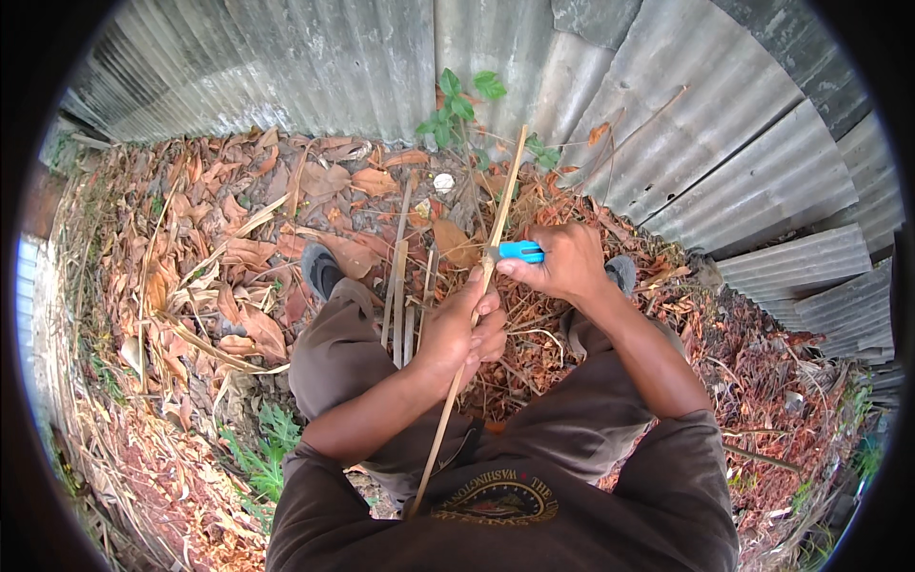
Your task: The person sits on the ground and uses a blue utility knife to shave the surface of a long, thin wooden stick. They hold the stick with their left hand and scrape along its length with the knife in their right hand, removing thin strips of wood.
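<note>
A long, thin strip of pale wood or bamboo point(507, 195) runs at a slant from near my shirt up toward the metal wall. My left hand point(461, 334) is closed around its middle. In my right hand point(570, 262) is a knife with a blue handle point(520, 251), gripped with the thumb along it. The knife's short grey blade point(493, 254) touches the strip just above my left fingers. Several split strips point(395, 296) lie on the ground between my feet, to the left of my left hand.
Corrugated metal sheets point(315, 71) form a wall ahead and to the right. Dry brown leaves point(253, 253) cover the ground. A green plant point(448, 114) grows by the wall, another point(267, 453) at lower left. My shoes point(322, 271) stand on either side of the strips.
</note>
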Action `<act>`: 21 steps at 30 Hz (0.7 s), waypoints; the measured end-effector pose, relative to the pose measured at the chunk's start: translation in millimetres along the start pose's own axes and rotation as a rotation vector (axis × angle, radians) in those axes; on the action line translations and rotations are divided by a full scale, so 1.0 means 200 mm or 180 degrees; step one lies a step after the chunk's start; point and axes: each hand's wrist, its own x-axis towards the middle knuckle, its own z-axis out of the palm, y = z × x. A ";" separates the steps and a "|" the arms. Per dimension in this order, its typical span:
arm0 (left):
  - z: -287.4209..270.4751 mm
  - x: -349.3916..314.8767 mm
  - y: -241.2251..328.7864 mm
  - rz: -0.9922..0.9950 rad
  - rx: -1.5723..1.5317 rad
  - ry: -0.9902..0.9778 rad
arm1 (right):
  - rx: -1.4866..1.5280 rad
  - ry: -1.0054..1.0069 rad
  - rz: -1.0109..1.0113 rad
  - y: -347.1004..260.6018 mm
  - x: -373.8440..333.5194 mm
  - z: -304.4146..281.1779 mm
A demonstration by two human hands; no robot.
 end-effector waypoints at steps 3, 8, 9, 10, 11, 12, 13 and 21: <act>0.01 0.00 -0.03 -0.0012 0.0111 -0.0031 | -0.0284 0.0016 0.0689 0.10 0.10 -0.09; -0.03 0.00 -0.03 0.0120 0.0304 -0.0052 | -0.0061 -0.0147 0.0617 0.05 0.03 -0.04; -0.03 0.00 -0.03 0.0152 0.0322 -0.0009 | -0.0055 -0.0201 0.0483 0.01 -0.02 -0.03; -0.03 0.01 -0.02 0.0183 0.0338 0.0035 | -0.0004 -0.0255 0.0382 -0.01 -0.04 -0.02; -0.03 0.01 -0.02 0.0182 0.0343 0.0063 | 0.0049 -0.0304 0.0289 -0.03 -0.06 -0.01; -0.03 0.01 -0.02 0.0180 0.0347 0.0090 | 0.0101 -0.0353 0.0198 -0.03 -0.07 -0.01; -0.03 0.01 -0.02 0.0176 0.0353 0.0115 | 0.0082 -0.0366 0.0179 -0.04 -0.07 -0.01; -0.01 0.03 0.00 0.0240 0.0593 0.0133 | -0.0056 0.0085 -0.0239 0.05 0.00 0.02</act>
